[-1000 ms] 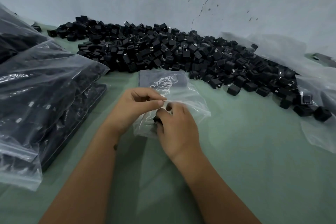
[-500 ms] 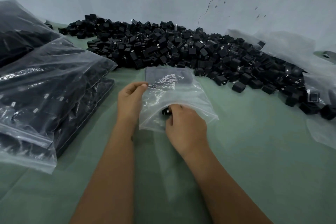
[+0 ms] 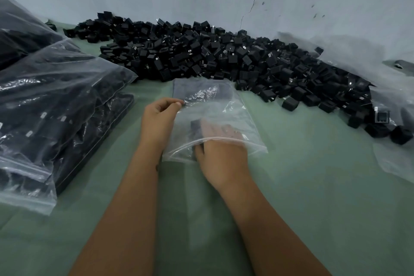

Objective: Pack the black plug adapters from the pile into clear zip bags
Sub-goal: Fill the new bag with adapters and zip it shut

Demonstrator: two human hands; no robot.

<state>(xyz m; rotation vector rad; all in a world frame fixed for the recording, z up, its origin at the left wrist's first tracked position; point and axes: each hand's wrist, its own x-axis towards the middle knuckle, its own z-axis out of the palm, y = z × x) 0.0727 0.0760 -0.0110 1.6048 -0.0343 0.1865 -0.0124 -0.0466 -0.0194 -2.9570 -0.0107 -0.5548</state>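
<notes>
Right hand (image 3: 220, 159) is now pushing adapter (image 3: 197, 130) deeper inside zip bag (image 3: 242, 116), fingers curled round it; left hand (image 3: 158, 119) is pinching the bag's far edge. Release coming next, probably.

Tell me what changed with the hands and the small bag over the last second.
The right hand pushed its fingers through the mouth of the small clear bag, carrying a black adapter inside; a second ago it was only at the opening. The left hand moved from the mouth up to the bag's far left edge, which it pinches. The pile and the filled bags on the left stayed put.
</notes>
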